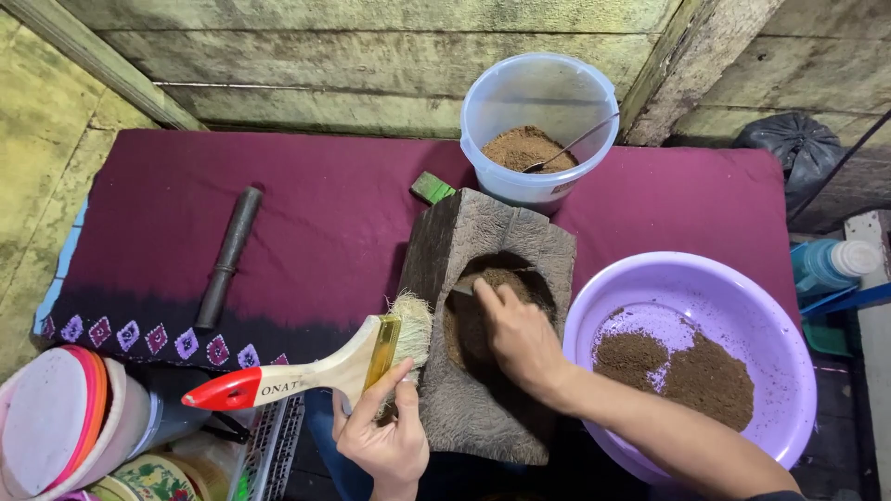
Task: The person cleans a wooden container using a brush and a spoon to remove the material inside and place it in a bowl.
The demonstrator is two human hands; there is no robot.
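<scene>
A dark wooden mortar block [464,408] stands on the maroon cloth, its hollow holding brown powder [464,329]. My right hand [520,339] reaches into the hollow, fingers pressed on a small tool in the powder. My left hand [380,436] grips a wide paintbrush [320,371] with a wooden handle and red tip; its pale bristles rest at the mortar's left rim.
A translucent white bucket [492,102] with brown powder and a spoon stands behind the mortar. A lilac basin [742,297] with brown powder sits at the right. A dark pestle [227,255] lies on the maroon cloth [306,204]. Stacked plates [56,417] are lower left.
</scene>
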